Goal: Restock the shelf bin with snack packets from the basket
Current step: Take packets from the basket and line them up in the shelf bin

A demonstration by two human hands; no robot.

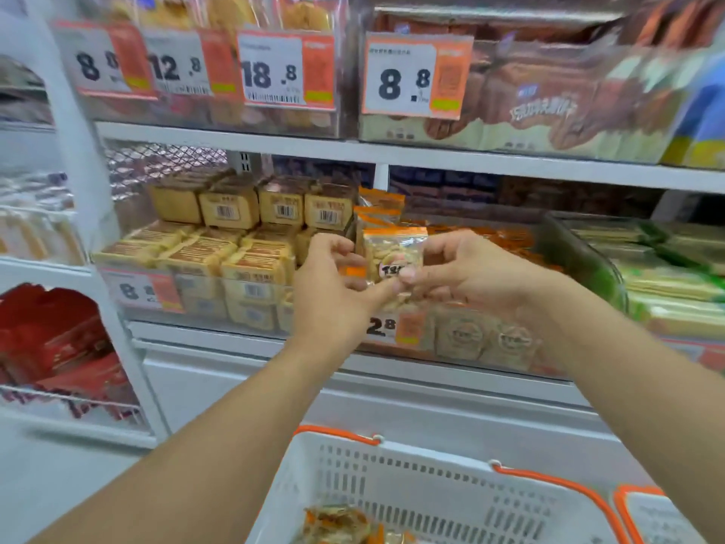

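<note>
White shelving (pixel 353 151) fills the view, two tiers visible, price tags along the front edges. Upper tier: clear bins of brown-and-cream packets (pixel 529 111), tags reading 8.8, 12.8, 18.8. Lower tier, left part: stacked tan boxed snacks (pixel 235 245) with barcodes facing out. Lower tier, right end: green packets (pixel 674 276) lying flat. Between them, the clear shelf bin (pixel 482 339), its front wall at the shelf's front edge, a 2.8 tag on it, orange-topped packets standing upright toward the back and pale round-labelled ones pressed against the front wall. White basket (pixel 392 492) with orange handles sits below the shelf at the bottom of the view; a few orange-and-clear packets (pixel 345 524) lie in its near corner. Both arms reach up from below. Snack packet (pixel 394 255), clear with an orange top band, is held upright over the bin's front left corner. Left hand (pixel 333 284) pinches its lower left edge, thumb stretched across beneath. Right hand (pixel 467 268) pinches its lower right edge with curled fingers.
</note>
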